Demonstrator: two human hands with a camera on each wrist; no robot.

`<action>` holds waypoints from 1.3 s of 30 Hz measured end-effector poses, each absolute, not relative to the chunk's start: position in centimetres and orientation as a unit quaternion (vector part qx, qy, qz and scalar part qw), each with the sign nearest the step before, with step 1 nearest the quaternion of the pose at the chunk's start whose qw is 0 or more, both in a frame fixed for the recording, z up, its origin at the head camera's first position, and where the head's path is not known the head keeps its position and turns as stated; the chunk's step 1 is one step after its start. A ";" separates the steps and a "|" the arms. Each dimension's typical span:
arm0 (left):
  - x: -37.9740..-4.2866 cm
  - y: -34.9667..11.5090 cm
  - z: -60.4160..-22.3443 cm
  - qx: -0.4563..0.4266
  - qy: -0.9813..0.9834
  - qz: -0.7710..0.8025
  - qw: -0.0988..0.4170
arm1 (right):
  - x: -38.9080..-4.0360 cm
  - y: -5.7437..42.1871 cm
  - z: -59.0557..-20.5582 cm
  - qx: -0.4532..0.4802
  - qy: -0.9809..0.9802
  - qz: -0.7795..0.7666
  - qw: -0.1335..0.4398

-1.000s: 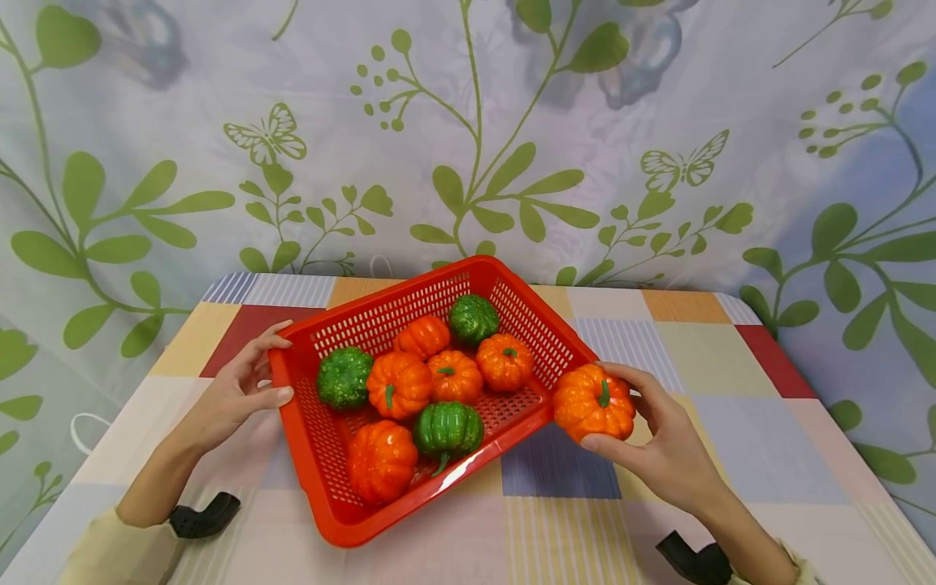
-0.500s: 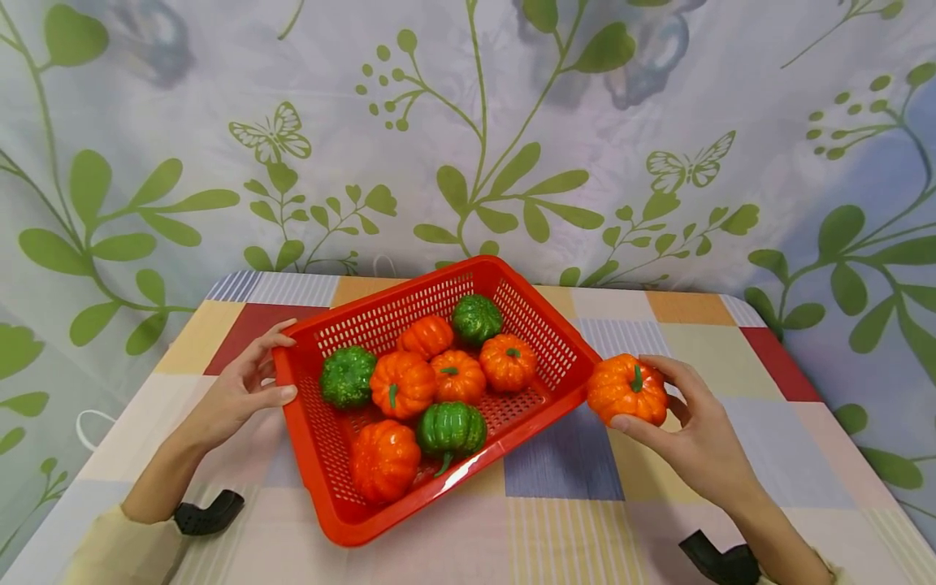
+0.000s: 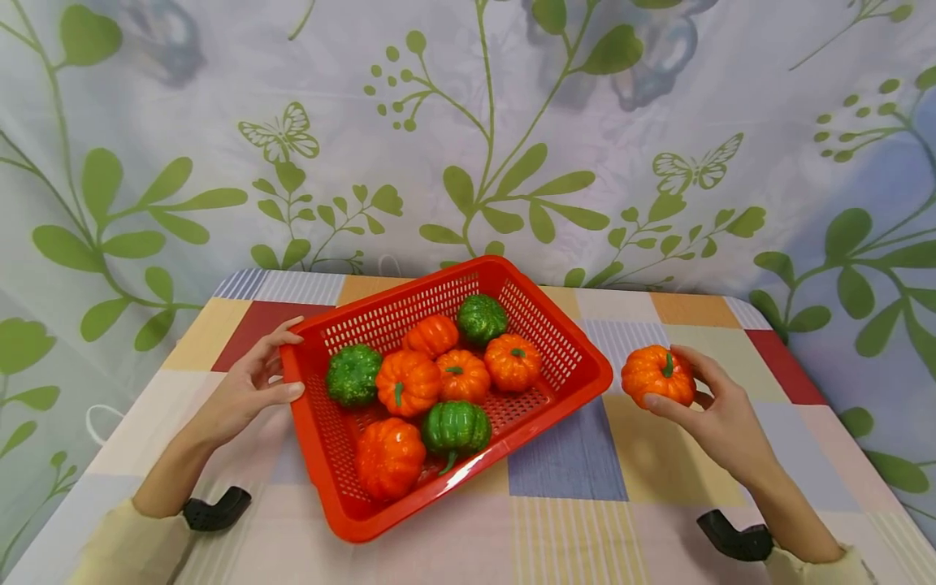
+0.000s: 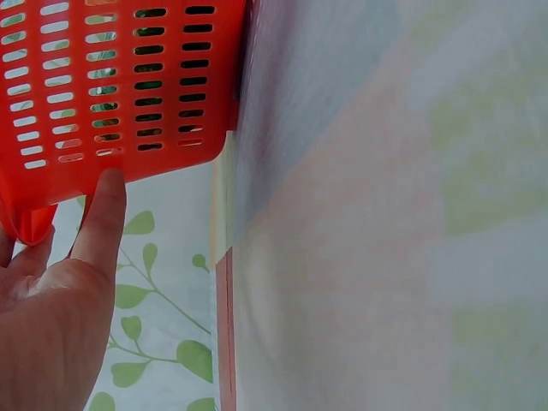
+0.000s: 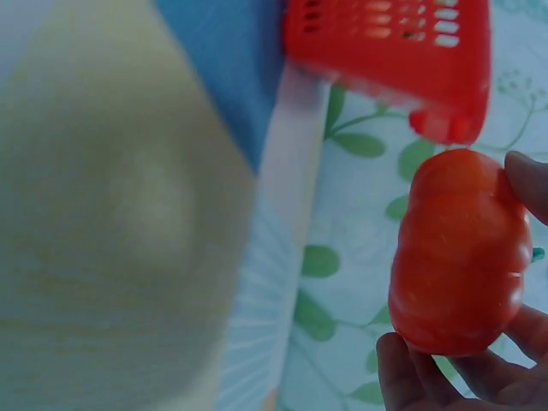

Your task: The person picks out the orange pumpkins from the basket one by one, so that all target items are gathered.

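A red plastic basket (image 3: 541,422) with slotted walls stands at an angle on the table. Inside it lie several small orange pumpkins (image 3: 408,383) and green pumpkins (image 3: 457,428). My left hand (image 3: 241,398) grips the basket's left rim, thumb near the inner edge; in the left wrist view a finger presses the slotted wall (image 4: 103,94). To the right of the basket, my right hand (image 3: 720,414) holds an orange pumpkin (image 3: 658,375) with a green stem, between thumb and fingers. The right wrist view shows this pumpkin (image 5: 460,253) held up above the table, apart from the basket.
A patchwork-patterned cloth (image 3: 570,536) covers the table. Behind the table hangs a pale curtain (image 3: 351,162) printed with green leaves and butterflies. Black straps (image 3: 218,509) sit at both wrists.
My right hand has carried the orange pumpkin rightward, from beside the basket's right corner to a visible gap away from it. My left hand keeps its grip on the rim.
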State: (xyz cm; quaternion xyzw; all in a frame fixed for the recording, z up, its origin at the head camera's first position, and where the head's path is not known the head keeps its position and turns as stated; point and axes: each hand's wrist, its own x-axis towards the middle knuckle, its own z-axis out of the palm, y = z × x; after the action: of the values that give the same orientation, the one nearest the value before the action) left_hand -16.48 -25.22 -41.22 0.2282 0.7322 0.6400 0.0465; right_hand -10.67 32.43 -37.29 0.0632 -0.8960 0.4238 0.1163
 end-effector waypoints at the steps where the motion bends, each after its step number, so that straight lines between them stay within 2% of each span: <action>1: -16.5 -25.2 -41.2 0.228 0.732 0.640 0.046 | -10.8 32.7 -37.5 0.057 -0.899 0.421 0.111; 18: -16.7 -24.9 -41.5 0.231 0.723 0.650 0.045 | -13.8 34.4 -40.4 0.038 -0.910 0.408 0.068; 26: -16.6 -24.9 -41.6 0.237 0.717 0.654 0.044 | -14.1 34.5 -40.7 0.024 -0.914 0.405 -0.015; 39: -16.5 -25.1 -41.5 0.241 0.714 0.656 0.044 | -14.7 34.2 -40.7 0.046 -0.912 0.408 -0.021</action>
State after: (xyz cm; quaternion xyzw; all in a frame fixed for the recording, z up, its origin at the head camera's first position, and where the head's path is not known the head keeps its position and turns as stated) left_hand -16.52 -25.14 -41.47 0.2414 0.7135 0.6562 0.0444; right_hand -14.67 34.23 -40.75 0.0463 -0.9115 0.4081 -0.0211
